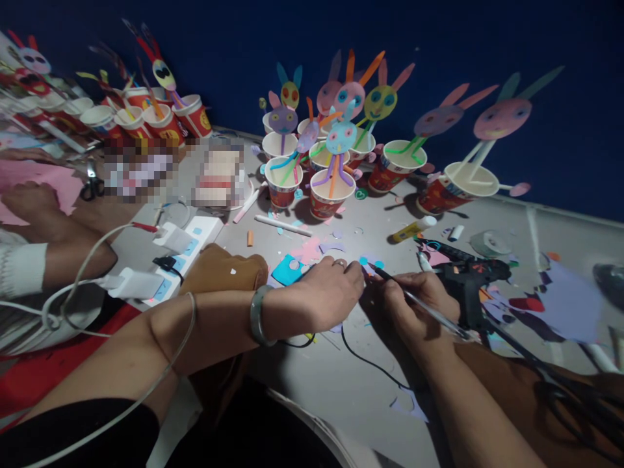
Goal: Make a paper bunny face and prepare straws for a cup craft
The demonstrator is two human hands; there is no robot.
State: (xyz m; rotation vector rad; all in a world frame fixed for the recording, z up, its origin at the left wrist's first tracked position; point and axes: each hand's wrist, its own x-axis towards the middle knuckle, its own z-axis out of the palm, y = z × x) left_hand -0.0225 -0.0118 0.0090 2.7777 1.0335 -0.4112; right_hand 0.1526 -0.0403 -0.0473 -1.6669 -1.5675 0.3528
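My left hand (336,289) rests palm down on the table, a ring on one finger and a bracelet (262,315) at the wrist. Its fingers are bent and close together; whatever lies under the fingertips is hidden. Close by, two small blue paper discs (379,265) lie on the table. Pinched in my right hand (424,302) is a pen (441,318) with a clear barrel, its dark tip down beside the discs. A bright blue piece of paper (284,270) lies beyond my left wrist.
Paper cups (333,195) with paper-eared puppets stand along the back. A black glue gun (468,286), tape roll (490,243) and glue stick (414,229) are at the right. A power strip (195,244) with chargers sits left, near another person's hand (32,203). A cable (188,331) crosses my left arm.
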